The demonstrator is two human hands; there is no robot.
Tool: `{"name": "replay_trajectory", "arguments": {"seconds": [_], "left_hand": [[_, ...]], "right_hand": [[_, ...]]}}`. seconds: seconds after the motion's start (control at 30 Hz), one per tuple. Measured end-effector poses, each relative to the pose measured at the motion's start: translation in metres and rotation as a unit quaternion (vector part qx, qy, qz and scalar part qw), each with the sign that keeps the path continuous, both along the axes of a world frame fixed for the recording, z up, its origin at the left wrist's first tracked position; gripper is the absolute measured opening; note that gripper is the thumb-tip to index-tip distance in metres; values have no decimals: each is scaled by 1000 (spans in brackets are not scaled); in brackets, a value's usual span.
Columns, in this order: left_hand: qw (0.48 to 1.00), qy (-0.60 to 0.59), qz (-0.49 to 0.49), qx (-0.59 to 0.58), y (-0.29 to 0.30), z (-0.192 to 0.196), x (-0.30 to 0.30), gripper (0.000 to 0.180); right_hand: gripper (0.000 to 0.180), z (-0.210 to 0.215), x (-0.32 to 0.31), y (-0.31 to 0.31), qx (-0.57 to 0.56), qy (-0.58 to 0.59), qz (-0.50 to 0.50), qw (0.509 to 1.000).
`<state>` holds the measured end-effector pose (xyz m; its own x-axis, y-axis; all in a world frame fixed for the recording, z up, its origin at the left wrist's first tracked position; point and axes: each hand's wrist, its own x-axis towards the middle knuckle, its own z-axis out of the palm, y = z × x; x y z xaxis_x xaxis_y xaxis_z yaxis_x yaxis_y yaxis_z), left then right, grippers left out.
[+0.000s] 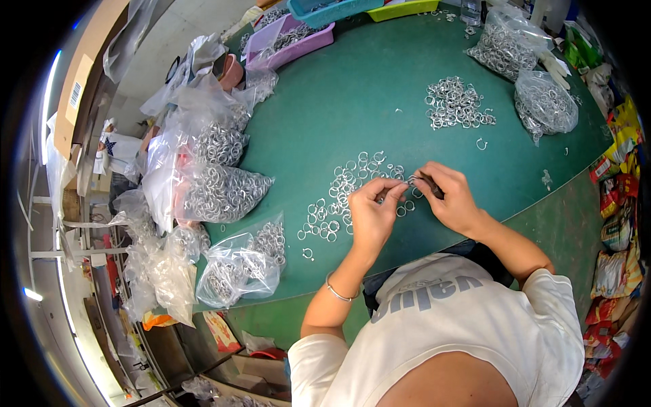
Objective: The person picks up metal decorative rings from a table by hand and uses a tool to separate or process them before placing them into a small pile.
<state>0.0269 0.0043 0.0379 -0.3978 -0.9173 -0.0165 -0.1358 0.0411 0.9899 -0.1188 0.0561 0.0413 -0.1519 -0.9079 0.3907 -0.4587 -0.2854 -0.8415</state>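
Note:
My left hand (374,209) is closed in a pinch, its thumb and fingertips on a small silver metal ring (410,180). Close beside it, my right hand (449,197) is closed round a small dark tool (431,187), whose kind I cannot make out. The fingertips of both hands meet at the ring, and the fingers partly hide it. A loose spread of silver rings (346,183) lies on the green table (319,115) beside and beyond my left hand. A single ring (308,253) lies apart, nearer the table's front edge.
Another ring heap (458,103) lies farther right. Ring-filled clear bags (224,193) crowd the left side, with an open bag (241,268) near the front. More bags (505,47) stand at the far right. A purple basket (298,42) and blue tray (332,12) line the back.

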Motion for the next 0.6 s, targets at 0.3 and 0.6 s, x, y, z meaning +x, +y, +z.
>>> {"name": "replay_trajectory", "arguments": {"seconds": [0.3, 0.6], "left_hand": [[960, 135, -85, 231, -15, -10, 7, 6], [917, 183, -123, 332, -16, -30, 10, 4]], "right_hand": [[12, 0, 1, 0, -18, 33, 31, 999], [28, -7, -6, 5, -74, 157, 61, 983]]}}
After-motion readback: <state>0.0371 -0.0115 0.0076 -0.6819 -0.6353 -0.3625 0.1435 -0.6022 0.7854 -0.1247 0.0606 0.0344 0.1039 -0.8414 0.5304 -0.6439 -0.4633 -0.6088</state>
